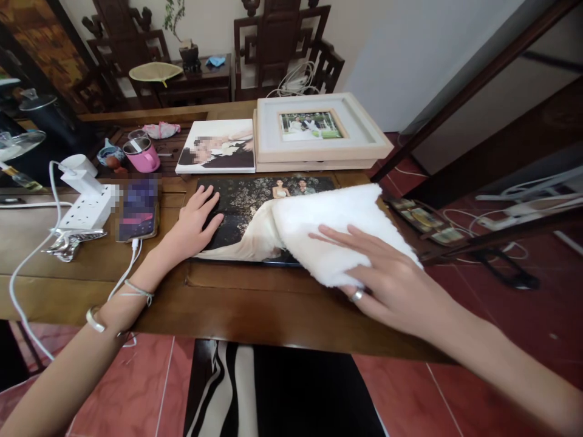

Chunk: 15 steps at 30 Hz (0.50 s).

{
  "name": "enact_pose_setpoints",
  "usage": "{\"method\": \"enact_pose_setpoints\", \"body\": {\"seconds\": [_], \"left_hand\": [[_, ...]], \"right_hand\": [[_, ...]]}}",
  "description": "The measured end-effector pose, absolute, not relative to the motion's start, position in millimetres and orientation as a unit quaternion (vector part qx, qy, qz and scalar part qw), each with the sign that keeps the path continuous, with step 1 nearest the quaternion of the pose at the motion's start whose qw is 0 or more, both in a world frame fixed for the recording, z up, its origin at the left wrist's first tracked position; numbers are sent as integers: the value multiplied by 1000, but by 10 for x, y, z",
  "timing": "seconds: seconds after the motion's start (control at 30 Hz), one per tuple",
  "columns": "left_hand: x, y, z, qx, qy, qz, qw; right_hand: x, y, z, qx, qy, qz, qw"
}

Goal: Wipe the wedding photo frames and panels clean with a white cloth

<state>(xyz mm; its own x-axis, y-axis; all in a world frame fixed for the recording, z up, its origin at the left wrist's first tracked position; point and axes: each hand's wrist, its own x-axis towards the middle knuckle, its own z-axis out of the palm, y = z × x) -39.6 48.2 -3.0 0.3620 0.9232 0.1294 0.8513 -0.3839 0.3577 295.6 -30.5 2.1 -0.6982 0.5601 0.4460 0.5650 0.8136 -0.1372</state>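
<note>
A person's two hands on a dark photo panel (248, 209) lying flat on a wooden bench (255, 303), its right part under a white cloth (314, 209).
The panel lies straight ahead of the person, between the hands, its long axis running left to right, roughly along the bench's near edge. The pictured couple's heads point to the far side; the pale gown sweeps toward the near left corner. The left hand (197, 220) is nearer, fingers spread, touching the panel's left end. The right hand (387, 282) lies over the cloth, upper fingers stretched out leftward; I cannot tell whether the lower ones pinch it. The cloth reaches past the panel's near edge.
</note>
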Motion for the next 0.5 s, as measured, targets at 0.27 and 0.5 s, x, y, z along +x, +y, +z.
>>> {"method": "enact_pose_setpoints", "body": {"seconds": [0.27,0.5], "left_hand": [[-324,536,-143,821,538,156,113],[-277,550,-203,822,536,156,108]], "right_hand": [[2891,579,-141,-436,-872,4,225],[2863,480,-163,-426,-877,-21,220]]}}
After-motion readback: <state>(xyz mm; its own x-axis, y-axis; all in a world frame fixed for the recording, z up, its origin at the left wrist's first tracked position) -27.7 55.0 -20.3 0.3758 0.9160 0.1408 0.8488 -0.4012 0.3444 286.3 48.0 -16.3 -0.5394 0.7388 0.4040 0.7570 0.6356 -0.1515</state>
